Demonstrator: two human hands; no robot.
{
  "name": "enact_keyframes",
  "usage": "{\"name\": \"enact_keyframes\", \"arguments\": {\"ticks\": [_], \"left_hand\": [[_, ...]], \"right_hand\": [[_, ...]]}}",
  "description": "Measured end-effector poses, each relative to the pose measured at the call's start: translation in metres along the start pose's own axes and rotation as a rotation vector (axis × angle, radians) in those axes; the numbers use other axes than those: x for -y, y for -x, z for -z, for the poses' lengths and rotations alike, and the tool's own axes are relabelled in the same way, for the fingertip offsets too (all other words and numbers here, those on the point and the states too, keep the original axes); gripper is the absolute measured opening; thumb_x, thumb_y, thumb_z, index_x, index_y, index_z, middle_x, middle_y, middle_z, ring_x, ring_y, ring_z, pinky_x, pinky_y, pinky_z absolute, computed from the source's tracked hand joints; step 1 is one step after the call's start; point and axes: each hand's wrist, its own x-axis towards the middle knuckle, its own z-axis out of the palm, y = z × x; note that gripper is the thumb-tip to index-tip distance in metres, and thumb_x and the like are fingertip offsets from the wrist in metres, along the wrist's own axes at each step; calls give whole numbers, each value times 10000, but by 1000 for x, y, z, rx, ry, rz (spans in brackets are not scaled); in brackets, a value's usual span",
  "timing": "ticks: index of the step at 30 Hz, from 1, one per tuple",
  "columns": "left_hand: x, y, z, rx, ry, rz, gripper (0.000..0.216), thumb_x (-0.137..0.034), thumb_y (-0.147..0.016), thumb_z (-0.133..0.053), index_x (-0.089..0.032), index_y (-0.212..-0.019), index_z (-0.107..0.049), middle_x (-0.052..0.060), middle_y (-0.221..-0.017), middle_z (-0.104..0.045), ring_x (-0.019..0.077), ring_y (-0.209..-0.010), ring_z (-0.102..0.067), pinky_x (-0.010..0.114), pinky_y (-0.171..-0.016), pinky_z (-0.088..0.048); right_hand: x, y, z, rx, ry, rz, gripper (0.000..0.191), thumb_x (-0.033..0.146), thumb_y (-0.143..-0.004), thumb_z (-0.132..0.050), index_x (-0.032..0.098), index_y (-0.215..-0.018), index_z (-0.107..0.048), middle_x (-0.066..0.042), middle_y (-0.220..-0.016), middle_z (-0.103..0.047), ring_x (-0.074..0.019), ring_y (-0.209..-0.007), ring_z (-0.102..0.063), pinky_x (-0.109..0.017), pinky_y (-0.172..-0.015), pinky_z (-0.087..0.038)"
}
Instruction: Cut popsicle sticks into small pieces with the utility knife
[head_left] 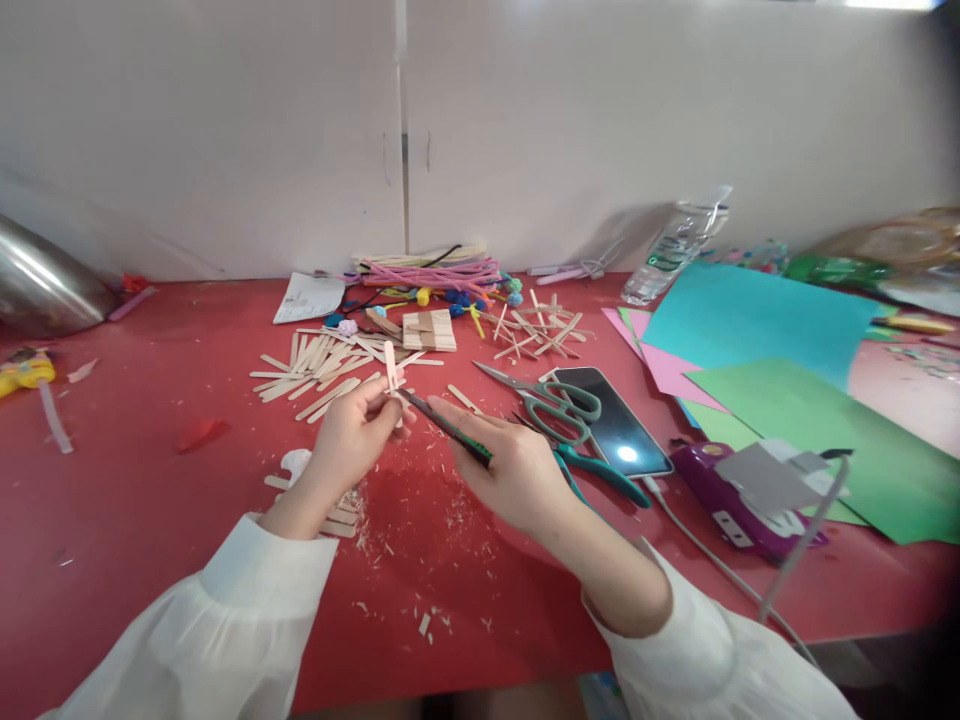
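My left hand (352,432) is closed, pinching a small wooden craft stick (391,368) that stands upright above the red table (135,480). My right hand (510,462) is closed round a dark cutting tool with a green grip (450,430), and the tool's tip touches the lower part of the stick. Wood shavings (420,520) lie scattered on the table under both hands. A few cut sticks (341,515) rest beside my left wrist.
A loose pile of craft sticks (315,365), a stacked stick panel (429,330), pipe cleaners (431,272) and pompoms lie behind. To the right are green scissors (555,405), a phone (611,420), a purple glue gun (739,495), coloured paper sheets (757,320) and a water bottle (671,250).
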Motion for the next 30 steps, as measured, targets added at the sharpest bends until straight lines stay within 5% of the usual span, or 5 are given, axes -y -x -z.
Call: {"name": "enact_keyframes", "arguments": {"ticks": [9, 16, 24, 30], "left_hand": [[0, -2, 2, -8, 13, 14, 266, -315, -714, -541, -132, -897, -604, -2, -622, -626, 103, -491, -561, 224, -518, -486], [-2, -1, 1, -7, -33, 14, 171, -301, -710, -526, -152, -749, -600, -12, -582, -604, 95, -471, -536, 208, -500, -457], [3, -2, 3, 16, -101, 11, 319, -281, -748, -505, -141, -1017, -606, -21, -569, -597, 115, -480, -545, 219, -495, -435], [9, -2, 5, -6, -218, -104, 311, -308, -780, -481, -134, -1014, -589, 12, -650, -634, 135, -524, -589, 240, -546, -468]], "right_hand": [[0, 0, 1, 13, -1, 4, 488, 134, -786, -430, 255, -1246, -539, -51, -893, -706, -170, -697, -658, -258, -600, -506], [2, 0, 1, 28, 40, -57, 502, 133, -776, -439, 274, -1248, -536, -38, -880, -706, -157, -669, -645, -238, -589, -492], [-2, 1, -1, -66, 180, -56, 488, 158, -796, -427, 267, -1261, -525, -49, -950, -702, -134, -601, -632, -213, -532, -466], [1, -2, 1, 11, -1, -59, 501, 150, -776, -442, 268, -1256, -526, -27, -913, -715, -143, -620, -628, -217, -525, -473]]}}
